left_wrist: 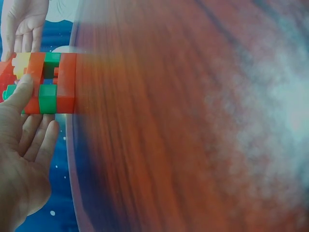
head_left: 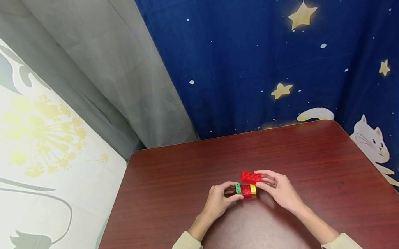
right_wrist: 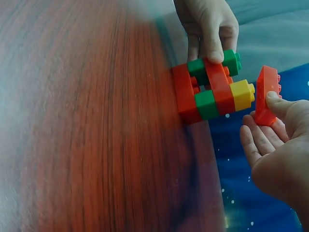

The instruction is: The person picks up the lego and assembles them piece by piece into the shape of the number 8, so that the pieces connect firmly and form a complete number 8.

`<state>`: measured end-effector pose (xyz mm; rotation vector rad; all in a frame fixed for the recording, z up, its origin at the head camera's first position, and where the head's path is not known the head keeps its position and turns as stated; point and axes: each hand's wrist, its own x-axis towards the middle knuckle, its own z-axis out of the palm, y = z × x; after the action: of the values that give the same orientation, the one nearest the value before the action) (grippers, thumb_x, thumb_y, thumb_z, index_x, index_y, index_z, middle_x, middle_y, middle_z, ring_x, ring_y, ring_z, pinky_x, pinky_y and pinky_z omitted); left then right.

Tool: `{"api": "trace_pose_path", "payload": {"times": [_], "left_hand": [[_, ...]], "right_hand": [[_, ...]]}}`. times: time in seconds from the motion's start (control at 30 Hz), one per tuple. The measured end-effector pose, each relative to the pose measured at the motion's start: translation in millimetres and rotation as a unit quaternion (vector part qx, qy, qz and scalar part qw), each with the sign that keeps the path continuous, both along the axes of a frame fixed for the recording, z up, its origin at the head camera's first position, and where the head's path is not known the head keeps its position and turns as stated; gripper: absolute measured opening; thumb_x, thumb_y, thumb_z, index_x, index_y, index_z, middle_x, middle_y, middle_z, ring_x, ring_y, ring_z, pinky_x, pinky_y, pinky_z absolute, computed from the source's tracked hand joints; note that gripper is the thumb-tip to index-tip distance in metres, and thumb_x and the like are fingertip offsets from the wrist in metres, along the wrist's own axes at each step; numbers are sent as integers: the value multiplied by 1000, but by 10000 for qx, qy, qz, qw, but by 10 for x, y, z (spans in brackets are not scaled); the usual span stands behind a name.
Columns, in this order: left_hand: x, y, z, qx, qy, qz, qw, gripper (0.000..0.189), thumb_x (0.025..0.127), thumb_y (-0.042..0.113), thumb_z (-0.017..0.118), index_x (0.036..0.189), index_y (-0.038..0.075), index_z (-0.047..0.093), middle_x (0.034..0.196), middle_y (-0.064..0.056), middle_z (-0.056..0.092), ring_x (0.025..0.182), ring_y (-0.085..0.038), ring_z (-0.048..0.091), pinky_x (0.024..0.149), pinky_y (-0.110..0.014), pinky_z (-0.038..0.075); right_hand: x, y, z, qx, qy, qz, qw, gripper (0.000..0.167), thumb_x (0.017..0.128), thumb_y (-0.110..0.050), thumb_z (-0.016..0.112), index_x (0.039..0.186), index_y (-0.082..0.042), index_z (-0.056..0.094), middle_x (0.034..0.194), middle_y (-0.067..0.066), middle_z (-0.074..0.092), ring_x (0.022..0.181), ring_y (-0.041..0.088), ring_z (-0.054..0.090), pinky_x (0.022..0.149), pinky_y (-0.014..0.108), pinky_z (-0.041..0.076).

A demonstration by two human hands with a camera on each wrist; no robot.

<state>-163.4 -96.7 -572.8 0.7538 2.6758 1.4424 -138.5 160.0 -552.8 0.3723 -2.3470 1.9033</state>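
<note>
A small stack of toy building bricks stands on the table. It has a long red brick at the bottom, two small green bricks above with a gap between, and another long red brick across them. A green brick and a yellow brick sit on top at opposite ends. My left hand grips the stack's left end between thumb and fingers. My right hand pinches a loose long red brick, studs up, just above the stack and apart from it.
The reddish-brown wooden table has rounded far corners. Behind it hang a grey curtain and a blue curtain with stars and a white cat. A white floral panel is on the left.
</note>
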Motion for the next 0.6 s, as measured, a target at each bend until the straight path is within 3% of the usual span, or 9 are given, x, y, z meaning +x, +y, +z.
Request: {"api": "trace_pose_path", "payload": {"times": [0.37,0.6], "left_hand": [[0,1,11,76,101,-37,9999,41,85,25,90,122,11,77,110,-2,80,96,-4,76,81,-19,59],[-3,7,-4,47,87,-28,9999,41,85,24,90,122,11,77,112,-2,79,97,-4,75,80,-17,59]], "right_hand": [[72,-70,34,357,88,25,9993,34,96,-15,82,129,-13,74,117,3,78,109,20,74,91,28,58],[83,-87,10,482,274,-5,9985,34,94,-15,84,127,-15,75,114,1,79,105,20,75,91,44,61]]}}
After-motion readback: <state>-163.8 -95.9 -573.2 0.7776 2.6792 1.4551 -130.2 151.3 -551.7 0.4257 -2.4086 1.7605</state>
